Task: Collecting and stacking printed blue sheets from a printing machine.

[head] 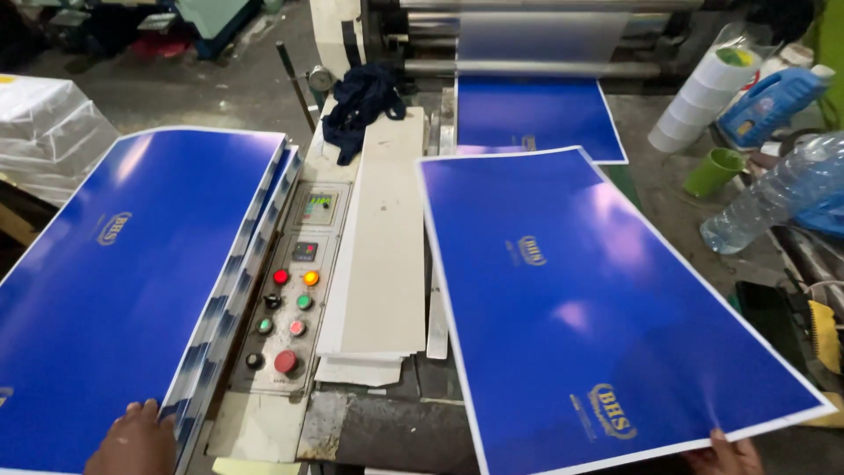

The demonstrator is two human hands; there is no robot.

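Nearest, the left hand (134,437) rests its fingers on the near edge of a stack of glossy blue printed sheets (123,281), pressing on the top sheet rather than clamping it. The stack lies on the left side of the machine, its staggered white edges showing along its right flank. At the near right corner, the right hand (725,456) pinches the near corner of a single blue laminated sheet (580,299) between its fingers; that sheet slopes up and away across the right side of the machine bed, with white margins around it. Between the two lies the machine's control panel (286,299), with red, orange and green push buttons and a small display, and just beside it a pile of grey-white cardboard sheets (382,255). Farther back, a dark blue cloth (359,107) is bunched at the far end of the cardboard. Beyond it another blue sheet (532,114) comes out from under the laminator rollers (536,40). At the far right stand a green cup (714,171), a clear plastic bottle (778,195) and a blue jug (774,101).
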